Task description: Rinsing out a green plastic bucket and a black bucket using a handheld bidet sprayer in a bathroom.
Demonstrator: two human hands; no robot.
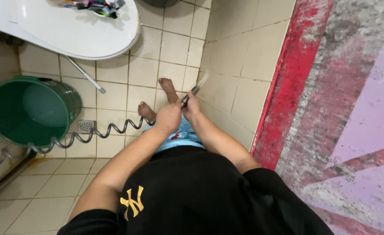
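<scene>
The person stands barefoot on the beige tiled floor (113, 93), both hands drawn together in front of the waist. The right hand (191, 105) has its fingers curled tight round a slim grey spray nozzle (192, 92), which pokes up past the fingertips and throws a blurred jet of water (202, 81) at the tiled wall just beyond. The left hand (168, 117) is closed too, pressed against the right; what it grips I cannot tell, though the grey coiled hose (92, 134) runs away from under its fingers toward the floor drain (86, 126) and the green plastic bucket (31, 111) well off to that side. To my eye the risks are wet tiles under bare feet (157, 98), and the hose loops catching an ankle if they shift.
</scene>
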